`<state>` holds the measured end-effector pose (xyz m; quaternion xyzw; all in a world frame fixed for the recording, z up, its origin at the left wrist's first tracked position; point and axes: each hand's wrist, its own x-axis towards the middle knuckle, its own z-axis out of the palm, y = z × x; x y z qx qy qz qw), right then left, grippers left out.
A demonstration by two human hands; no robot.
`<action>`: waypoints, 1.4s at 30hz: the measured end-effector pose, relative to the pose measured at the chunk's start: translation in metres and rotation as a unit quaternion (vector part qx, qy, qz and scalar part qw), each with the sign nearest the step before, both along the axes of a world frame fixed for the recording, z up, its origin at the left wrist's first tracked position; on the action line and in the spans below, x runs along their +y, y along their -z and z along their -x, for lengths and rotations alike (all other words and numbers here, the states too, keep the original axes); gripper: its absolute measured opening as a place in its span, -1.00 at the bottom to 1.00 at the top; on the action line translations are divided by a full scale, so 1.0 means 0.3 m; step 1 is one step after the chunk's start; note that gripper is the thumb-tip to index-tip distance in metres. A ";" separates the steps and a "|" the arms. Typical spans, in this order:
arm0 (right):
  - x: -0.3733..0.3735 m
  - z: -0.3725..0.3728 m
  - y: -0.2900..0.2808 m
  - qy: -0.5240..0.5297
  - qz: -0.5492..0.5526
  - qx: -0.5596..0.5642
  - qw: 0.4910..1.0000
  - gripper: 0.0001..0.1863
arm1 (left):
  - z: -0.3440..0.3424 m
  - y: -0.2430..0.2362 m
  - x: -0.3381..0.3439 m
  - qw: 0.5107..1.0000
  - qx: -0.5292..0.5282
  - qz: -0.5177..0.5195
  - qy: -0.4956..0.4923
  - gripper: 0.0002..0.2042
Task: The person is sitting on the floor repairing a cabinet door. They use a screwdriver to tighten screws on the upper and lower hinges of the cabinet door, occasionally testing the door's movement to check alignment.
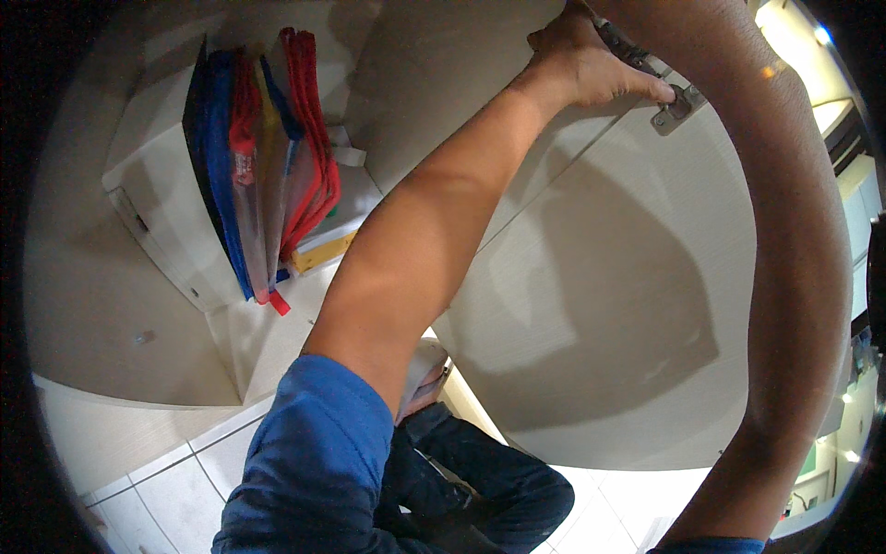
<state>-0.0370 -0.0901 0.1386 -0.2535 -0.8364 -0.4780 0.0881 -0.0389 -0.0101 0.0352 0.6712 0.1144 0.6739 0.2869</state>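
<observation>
My left hand (591,65) reaches up to a metal cabinet hinge (676,109) at the upper right. Its thumb is stretched along the hinge and presses near the cup end, while the other fingers bend round the hinge's far end, partly hidden. The hinge joins a pale cabinet door (609,295) to the cabinet side panel (434,83). My right forearm arches up the right side and passes over the door's edge near the hinge. My right hand lies beyond the top edge of the picture.
Inside the cabinet at left, red, blue and clear zip folders (245,157) stand upright beside a white box (161,222). A yellow-edged stack (323,251) lies by them. White floor tiles (189,489) and my legs in dark trousers (480,471) show below.
</observation>
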 end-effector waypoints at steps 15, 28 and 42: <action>-0.082 -0.015 0.025 0.028 0.031 -0.045 0.998 -0.55 | -0.026 0.033 0.125 0.986 0.020 -0.158 -0.044 -0.46; -0.120 -0.015 -0.002 0.056 0.040 -0.052 0.996 -0.57 | -0.004 0.031 0.075 0.999 0.029 -0.001 -0.044 -0.38; -0.066 0.000 0.020 0.033 0.051 -0.053 0.997 -0.66 | -0.052 0.068 0.189 0.990 0.001 -0.102 -0.102 -0.32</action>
